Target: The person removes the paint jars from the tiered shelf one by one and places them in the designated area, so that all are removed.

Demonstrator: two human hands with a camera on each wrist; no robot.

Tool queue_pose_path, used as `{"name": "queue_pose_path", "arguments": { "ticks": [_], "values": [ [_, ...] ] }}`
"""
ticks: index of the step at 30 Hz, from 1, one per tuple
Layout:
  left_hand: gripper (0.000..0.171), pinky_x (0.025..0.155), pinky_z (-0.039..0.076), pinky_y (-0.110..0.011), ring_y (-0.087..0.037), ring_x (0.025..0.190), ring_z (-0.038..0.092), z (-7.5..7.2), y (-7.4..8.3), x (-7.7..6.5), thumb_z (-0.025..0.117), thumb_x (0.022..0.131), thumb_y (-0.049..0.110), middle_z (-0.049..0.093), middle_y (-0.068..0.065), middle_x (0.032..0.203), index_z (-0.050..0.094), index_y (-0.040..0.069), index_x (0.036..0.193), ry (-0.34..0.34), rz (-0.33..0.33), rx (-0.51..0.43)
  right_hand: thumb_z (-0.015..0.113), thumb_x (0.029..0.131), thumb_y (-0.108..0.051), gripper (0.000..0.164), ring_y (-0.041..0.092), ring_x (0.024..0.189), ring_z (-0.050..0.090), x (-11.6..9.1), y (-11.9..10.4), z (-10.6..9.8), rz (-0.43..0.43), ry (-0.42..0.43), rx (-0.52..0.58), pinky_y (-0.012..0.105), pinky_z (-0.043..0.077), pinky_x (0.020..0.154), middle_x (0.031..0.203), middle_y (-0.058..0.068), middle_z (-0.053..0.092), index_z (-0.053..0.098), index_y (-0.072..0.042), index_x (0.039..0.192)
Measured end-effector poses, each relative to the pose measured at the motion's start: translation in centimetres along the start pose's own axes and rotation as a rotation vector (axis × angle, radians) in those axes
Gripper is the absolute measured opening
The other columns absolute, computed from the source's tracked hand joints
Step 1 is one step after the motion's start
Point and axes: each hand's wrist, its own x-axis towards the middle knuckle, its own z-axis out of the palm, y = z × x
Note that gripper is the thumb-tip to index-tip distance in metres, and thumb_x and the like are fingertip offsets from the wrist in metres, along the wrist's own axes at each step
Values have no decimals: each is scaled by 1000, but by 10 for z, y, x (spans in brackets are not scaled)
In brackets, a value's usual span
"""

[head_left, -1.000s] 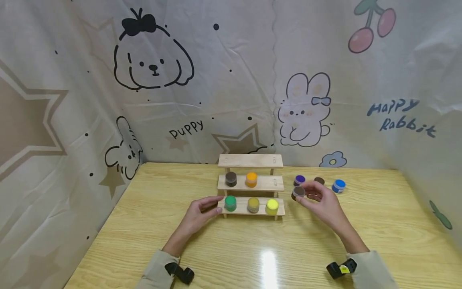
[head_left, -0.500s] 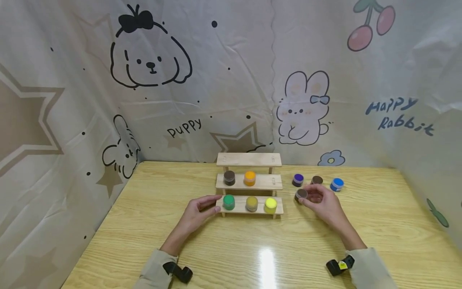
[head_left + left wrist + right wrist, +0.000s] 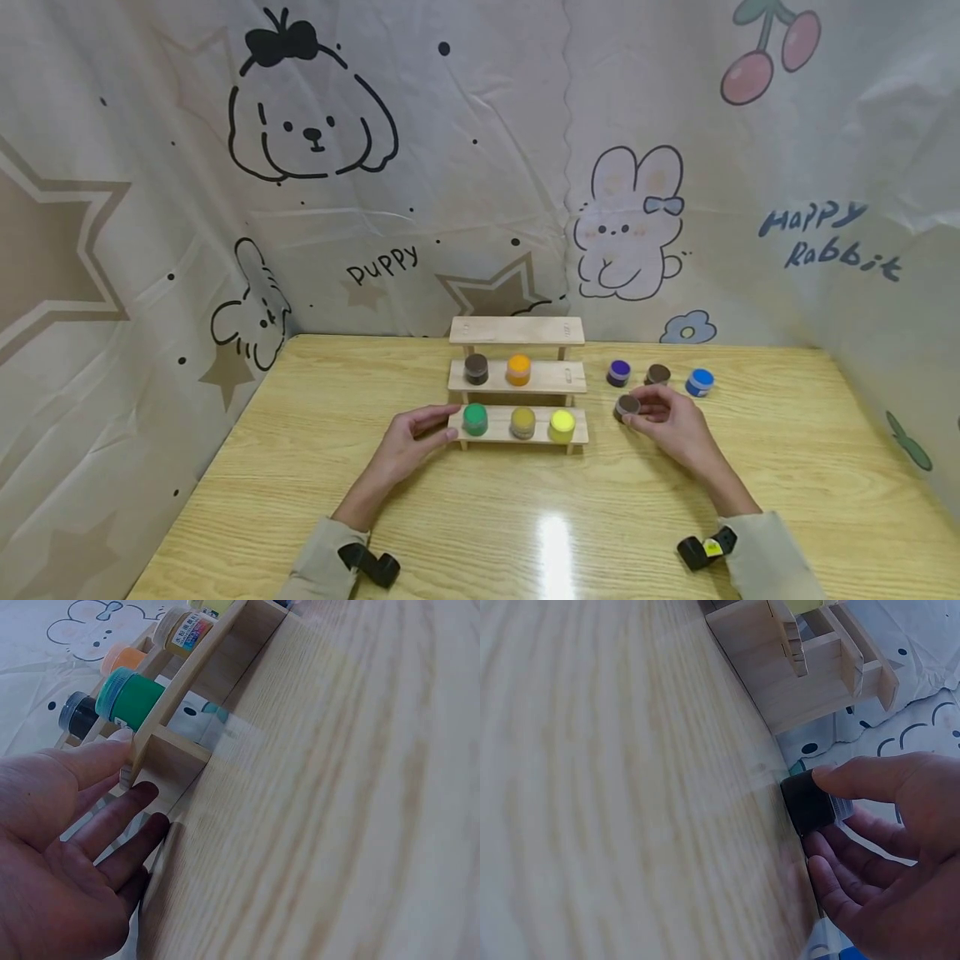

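Note:
In the head view a three-tier wooden rack [image 3: 516,331] holds small paint jars. Its front tier carries a green jar [image 3: 475,420], an ochre jar [image 3: 522,422] and a yellow jar [image 3: 562,426]; a dark jar [image 3: 476,369] and an orange jar [image 3: 518,370] stand on the middle one. My left hand [image 3: 405,443] grips the front tier's left end, thumb on the edge beside the green jar. Right of the rack, my right hand [image 3: 675,423] pinches a dark brown paint jar [image 3: 627,407] upright, low at the tabletop. In the right wrist view this jar [image 3: 808,802] sits between thumb and fingers.
Behind my right hand stand a purple jar [image 3: 618,372], another dark brown jar [image 3: 657,374] and a blue jar [image 3: 700,382]. A printed curtain [image 3: 480,192] hangs along the table's back edge. The wooden table [image 3: 465,525] extends toward me.
My right hand has moved the dark brown jar slightly right and down, away from the rack. My left hand keeps its place at the rack, while the head view has shifted slightly.

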Motion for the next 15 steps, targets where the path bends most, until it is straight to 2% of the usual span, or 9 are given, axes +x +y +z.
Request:
{"name": "queue_pose_path", "arguments": {
  "ticks": [6, 11, 15],
  "values": [
    [41, 108, 47, -45, -35, 133, 56, 0, 0, 0, 72, 97, 8, 63, -18, 139, 64, -2, 136, 1, -7, -1, 79, 91, -6, 40, 36, 106, 66, 0, -1, 0, 1, -6, 2, 16, 53, 81, 118, 24, 66, 62, 5, 125],
    [41, 107, 48, -42, -34, 133, 56, 0, 0, 0, 72, 97, 8, 63, -17, 139, 64, -1, 136, 0, -7, -2, 78, 92, -9, 45, 40, 112, 64, -1, -6, -4, -9, -14, 8, 32, 58, 90, 125, 26, 63, 60, 7, 130],
    [41, 105, 49, -37, -35, 132, 56, 0, 0, 0, 71, 97, 7, 62, -18, 139, 64, -2, 136, -3, 1, -7, 77, 94, -13, 45, 40, 118, 60, -2, -11, -8, -36, 1, 31, 43, 55, 97, 128, 25, 61, 60, 7, 130]
  ]
}}
